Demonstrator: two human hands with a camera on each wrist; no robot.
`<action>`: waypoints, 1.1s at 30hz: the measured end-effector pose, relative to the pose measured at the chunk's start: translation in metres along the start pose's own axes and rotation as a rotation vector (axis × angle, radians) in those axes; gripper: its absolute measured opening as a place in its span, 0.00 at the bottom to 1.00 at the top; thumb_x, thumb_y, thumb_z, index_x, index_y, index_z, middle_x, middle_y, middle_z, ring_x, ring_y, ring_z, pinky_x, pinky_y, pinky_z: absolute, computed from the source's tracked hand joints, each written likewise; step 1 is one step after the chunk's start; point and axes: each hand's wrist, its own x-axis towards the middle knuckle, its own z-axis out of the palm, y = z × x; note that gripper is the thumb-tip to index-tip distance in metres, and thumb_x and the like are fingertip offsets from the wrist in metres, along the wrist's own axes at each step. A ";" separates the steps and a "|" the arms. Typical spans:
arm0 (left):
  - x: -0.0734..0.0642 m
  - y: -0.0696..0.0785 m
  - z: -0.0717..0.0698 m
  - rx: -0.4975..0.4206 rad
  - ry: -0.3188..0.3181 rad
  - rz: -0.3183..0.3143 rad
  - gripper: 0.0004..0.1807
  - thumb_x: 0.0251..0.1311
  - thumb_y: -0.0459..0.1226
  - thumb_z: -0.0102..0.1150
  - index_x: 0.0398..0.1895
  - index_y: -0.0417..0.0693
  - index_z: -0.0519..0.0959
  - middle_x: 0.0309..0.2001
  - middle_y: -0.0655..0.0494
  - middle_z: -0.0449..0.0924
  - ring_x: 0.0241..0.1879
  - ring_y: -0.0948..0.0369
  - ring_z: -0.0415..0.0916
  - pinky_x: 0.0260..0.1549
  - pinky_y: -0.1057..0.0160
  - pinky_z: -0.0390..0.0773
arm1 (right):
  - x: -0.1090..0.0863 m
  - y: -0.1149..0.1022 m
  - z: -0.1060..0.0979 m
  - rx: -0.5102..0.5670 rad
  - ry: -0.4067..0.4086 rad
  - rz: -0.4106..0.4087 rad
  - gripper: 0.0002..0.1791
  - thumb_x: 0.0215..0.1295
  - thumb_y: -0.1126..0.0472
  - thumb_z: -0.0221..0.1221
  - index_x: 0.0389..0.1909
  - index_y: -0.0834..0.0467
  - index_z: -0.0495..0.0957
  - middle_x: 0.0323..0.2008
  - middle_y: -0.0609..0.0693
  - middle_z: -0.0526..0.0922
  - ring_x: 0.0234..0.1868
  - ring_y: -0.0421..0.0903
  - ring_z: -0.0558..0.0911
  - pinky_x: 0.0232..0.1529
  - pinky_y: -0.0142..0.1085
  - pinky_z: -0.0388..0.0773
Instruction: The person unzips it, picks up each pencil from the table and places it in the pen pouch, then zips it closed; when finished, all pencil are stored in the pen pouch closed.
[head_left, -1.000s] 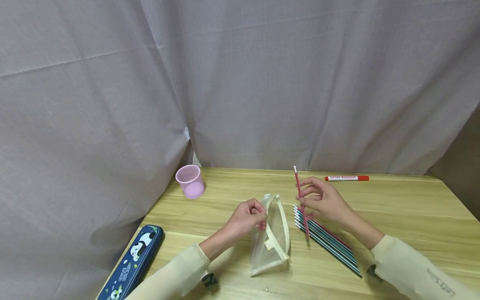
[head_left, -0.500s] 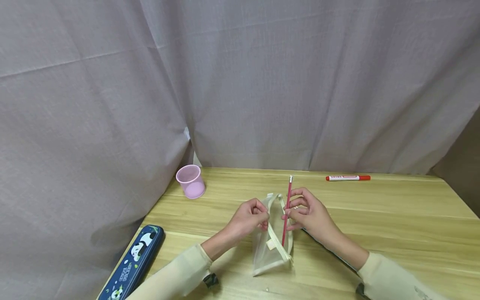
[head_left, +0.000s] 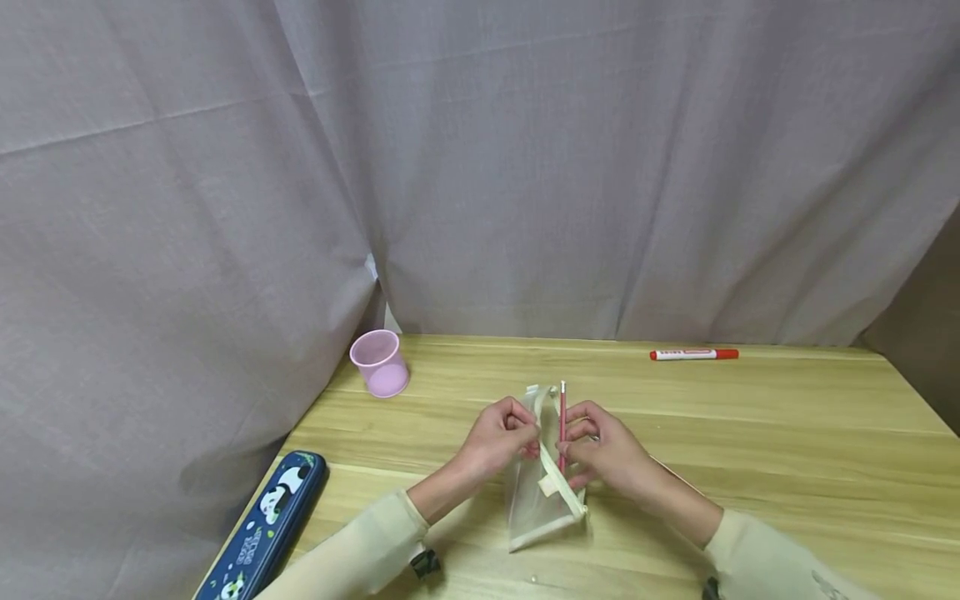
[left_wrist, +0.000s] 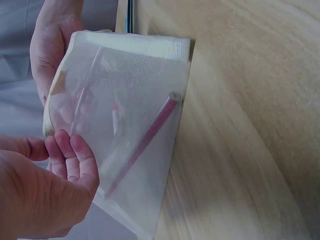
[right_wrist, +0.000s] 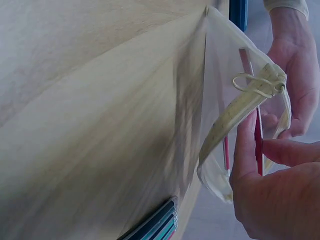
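Observation:
My left hand (head_left: 491, 437) pinches the zippered rim of a pale mesh pencil pouch (head_left: 534, 512), whose mouth gapes. A red pencil (head_left: 563, 412), white tip up, is held between the thumb and fingers of my right hand (head_left: 611, 450). Its lower part is inside the pouch mouth, as the right wrist view confirms. Through the mesh in the left wrist view, another red pencil (left_wrist: 142, 142) lies slanted inside the pouch. A bundle of dark green pencils (right_wrist: 157, 222) lies on the table beside the pouch, largely hidden by my right arm in the head view.
A pink cup (head_left: 382, 367) stands at the back left. Along the left table edge lies a navy pencil case (head_left: 273, 521) with panda pictures. A red-capped marker (head_left: 693, 355) rests near the back edge, before a grey curtain (head_left: 510, 167).
My right hand has carried the red pencil left from above the green pencils to the pouch, then lowered it into the mouth. My left hand has kept its hold on the rim.

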 end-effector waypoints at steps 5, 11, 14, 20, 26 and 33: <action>0.000 -0.001 0.003 -0.012 -0.001 0.031 0.07 0.60 0.26 0.58 0.41 0.38 0.77 0.27 0.57 0.79 0.29 0.63 0.81 0.37 0.64 0.89 | 0.001 -0.001 0.004 -0.046 -0.018 0.045 0.25 0.72 0.68 0.59 0.65 0.70 0.63 0.42 0.58 0.82 0.33 0.48 0.88 0.31 0.46 0.91; -0.002 -0.002 0.003 -0.004 -0.032 0.067 0.07 0.63 0.27 0.58 0.43 0.37 0.77 0.28 0.58 0.80 0.30 0.64 0.81 0.38 0.65 0.88 | 0.001 -0.003 0.007 -0.132 0.016 0.079 0.23 0.72 0.67 0.60 0.64 0.68 0.69 0.42 0.57 0.84 0.32 0.47 0.88 0.31 0.43 0.91; -0.002 -0.002 0.002 0.010 -0.052 0.080 0.07 0.64 0.26 0.58 0.44 0.37 0.77 0.29 0.58 0.79 0.31 0.63 0.81 0.38 0.66 0.86 | 0.001 -0.003 0.008 -0.163 0.040 0.082 0.23 0.70 0.67 0.62 0.64 0.67 0.72 0.41 0.57 0.86 0.30 0.46 0.88 0.29 0.42 0.90; -0.003 -0.001 0.001 0.030 -0.109 0.092 0.07 0.65 0.27 0.59 0.45 0.38 0.76 0.31 0.59 0.80 0.32 0.63 0.80 0.38 0.67 0.83 | 0.002 -0.001 0.008 -0.222 0.053 0.087 0.24 0.66 0.69 0.62 0.63 0.66 0.75 0.42 0.58 0.85 0.30 0.46 0.87 0.27 0.39 0.88; -0.004 -0.001 0.001 0.033 -0.125 0.091 0.05 0.67 0.28 0.58 0.44 0.40 0.77 0.31 0.58 0.80 0.33 0.63 0.80 0.38 0.66 0.82 | 0.003 0.000 0.008 -0.300 0.016 0.044 0.23 0.66 0.67 0.62 0.62 0.65 0.79 0.41 0.55 0.85 0.27 0.44 0.85 0.26 0.39 0.88; -0.002 -0.003 0.000 0.007 -0.100 0.083 0.06 0.64 0.27 0.57 0.43 0.40 0.77 0.29 0.58 0.79 0.31 0.63 0.80 0.38 0.67 0.86 | 0.001 -0.004 -0.002 -0.233 0.047 0.008 0.21 0.72 0.63 0.64 0.61 0.70 0.79 0.40 0.59 0.88 0.33 0.47 0.89 0.32 0.40 0.91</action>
